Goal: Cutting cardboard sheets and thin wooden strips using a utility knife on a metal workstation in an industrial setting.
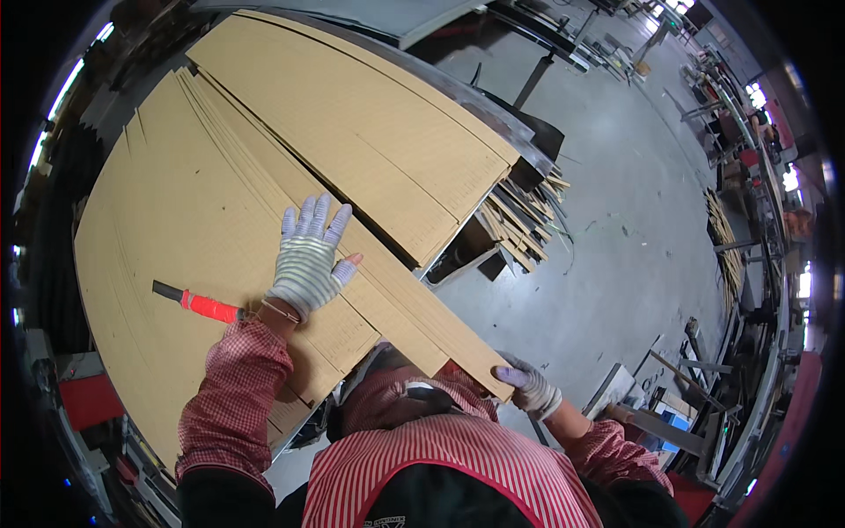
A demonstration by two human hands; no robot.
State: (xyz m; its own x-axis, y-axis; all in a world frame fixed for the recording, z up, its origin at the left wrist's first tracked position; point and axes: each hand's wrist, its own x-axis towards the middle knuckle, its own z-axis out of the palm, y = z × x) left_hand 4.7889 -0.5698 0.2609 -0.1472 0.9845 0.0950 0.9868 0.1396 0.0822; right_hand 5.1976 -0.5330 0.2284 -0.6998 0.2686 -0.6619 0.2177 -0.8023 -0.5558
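My left hand (pixel 310 255), in a striped light glove with a bare thumb tip, lies flat with fingers spread on tan sheets of board. Under it runs a long narrow strip of tan board (pixel 422 321), one of several strips side by side, sticking out past the table's near edge. My right hand (pixel 528 387), gloved too, grips the strip's near right end, with the thumb on top and the other fingers mostly hidden below. Beside my left wrist, a dark flat tool with an orange-red wrapped handle (pixel 209 306) rests on the large board sheet (pixel 158 211).
A second stack of tan board (pixel 370 114) lies across a dark gap. Offcut strips (pixel 519 224) jut from a bin below its corner. Grey floor (pixel 625 194) extends to the right, with more strips (pixel 726 238) by the far machinery. A red box (pixel 91 402) stands at left.
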